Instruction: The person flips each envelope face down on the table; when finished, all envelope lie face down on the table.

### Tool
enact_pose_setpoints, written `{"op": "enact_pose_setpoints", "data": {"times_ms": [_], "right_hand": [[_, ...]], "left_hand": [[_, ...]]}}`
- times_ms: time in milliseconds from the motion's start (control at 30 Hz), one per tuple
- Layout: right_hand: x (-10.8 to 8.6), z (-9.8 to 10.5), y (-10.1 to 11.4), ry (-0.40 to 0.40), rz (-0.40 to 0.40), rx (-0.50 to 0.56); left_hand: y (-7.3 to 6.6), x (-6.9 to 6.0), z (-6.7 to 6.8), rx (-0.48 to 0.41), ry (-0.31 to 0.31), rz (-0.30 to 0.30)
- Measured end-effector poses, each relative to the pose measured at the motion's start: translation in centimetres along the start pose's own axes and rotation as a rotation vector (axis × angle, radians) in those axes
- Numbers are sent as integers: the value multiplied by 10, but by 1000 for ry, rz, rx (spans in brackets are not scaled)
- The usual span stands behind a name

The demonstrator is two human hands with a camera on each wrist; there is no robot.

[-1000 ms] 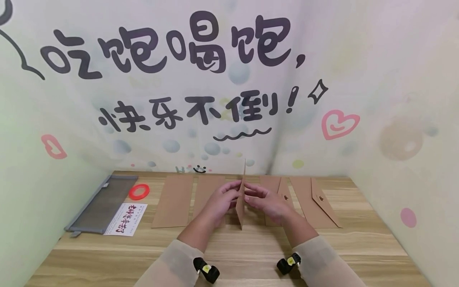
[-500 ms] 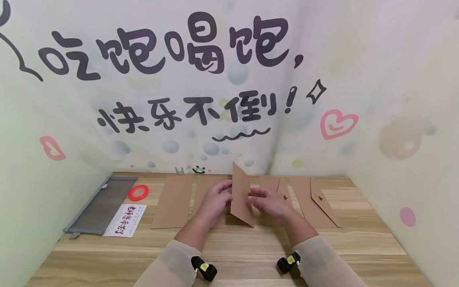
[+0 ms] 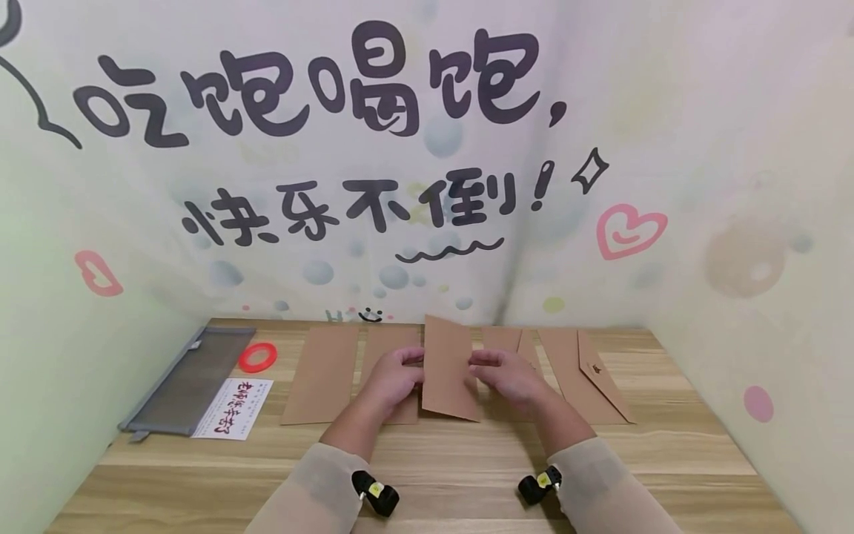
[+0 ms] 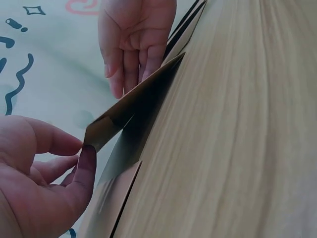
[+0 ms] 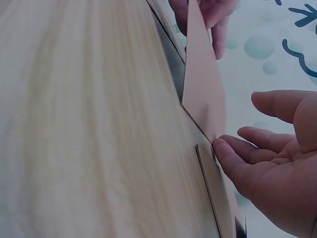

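A brown kraft paper envelope (image 3: 450, 371) is tilted over the middle of the table, its left side raised and its right side lower. My left hand (image 3: 395, 378) pinches its left edge; the left wrist view shows the thumb (image 4: 87, 158) and index finger meeting at the raised edge. My right hand (image 3: 508, 374) is at the opposite edge with fingers extended. In the right wrist view its thumb (image 5: 225, 148) touches the paper near the table, while another finger stands apart. The envelope's darker underside (image 4: 129, 104) shows a flap seam.
Two plain-side-up envelopes (image 3: 323, 374) lie left of the raised one. Two with flaps up (image 3: 563, 371) lie to its right. A red tape ring (image 3: 257, 357), a white card (image 3: 243, 408) with red writing and a grey mesh pouch (image 3: 183, 382) sit at the left.
The envelope has turned from nearly vertical to leaning down on the right, its plain face now upward. My left hand has shifted left and lower; the right hand has moved slightly right.
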State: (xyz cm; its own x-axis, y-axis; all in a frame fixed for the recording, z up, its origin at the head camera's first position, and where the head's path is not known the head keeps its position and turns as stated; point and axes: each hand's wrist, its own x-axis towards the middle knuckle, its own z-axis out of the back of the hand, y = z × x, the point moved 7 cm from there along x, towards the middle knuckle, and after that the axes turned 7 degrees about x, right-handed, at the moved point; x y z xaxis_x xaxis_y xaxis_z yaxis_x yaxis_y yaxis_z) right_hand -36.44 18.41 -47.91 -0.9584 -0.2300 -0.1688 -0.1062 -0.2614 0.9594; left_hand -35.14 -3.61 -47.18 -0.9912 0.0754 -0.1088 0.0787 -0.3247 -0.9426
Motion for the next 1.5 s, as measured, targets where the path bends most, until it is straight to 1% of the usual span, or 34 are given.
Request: {"op": "enact_pose_setpoints", "data": {"times_ms": [133, 233, 433, 633, 767, 833, 900, 967, 1067, 1167, 1333, 1400, 1500], "right_hand": [[0, 2, 0, 11, 5, -7], [0, 3, 0, 18, 0, -3], [-1, 6, 0, 11, -6, -2], [-2, 9, 0, 5, 4, -41], [-3, 11, 1, 21, 1, -35], [-5, 15, 3, 25, -5, -28], [-7, 19, 6, 34, 3, -31], [-9, 27, 10, 33, 19, -30], [-14, 41, 13, 35, 44, -33], [-20, 57, 12, 29, 54, -41], [-29, 83, 5, -2, 50, -70], [-32, 94, 1, -20, 48, -76], [-35, 106, -4, -21, 51, -72]], "left_hand": [[0, 2, 1, 93, -19, -18], [0, 2, 1, 143, -18, -30], [1, 1, -1, 180, -2, -56], [-4, -3, -4, 274, -11, -74], [-6, -4, -6, 287, -14, -84], [-6, -5, -7, 267, -20, -84], [-8, -5, -10, 228, -22, -94], [-11, -4, -14, 164, -17, -103], [-16, -3, -25, 74, 3, -132], [-22, -3, -38, 18, 25, -146], [-30, -3, -62, -7, 72, -143], [-32, -3, -73, -15, 97, -135], [-33, -3, -86, -23, 125, -120]]}}
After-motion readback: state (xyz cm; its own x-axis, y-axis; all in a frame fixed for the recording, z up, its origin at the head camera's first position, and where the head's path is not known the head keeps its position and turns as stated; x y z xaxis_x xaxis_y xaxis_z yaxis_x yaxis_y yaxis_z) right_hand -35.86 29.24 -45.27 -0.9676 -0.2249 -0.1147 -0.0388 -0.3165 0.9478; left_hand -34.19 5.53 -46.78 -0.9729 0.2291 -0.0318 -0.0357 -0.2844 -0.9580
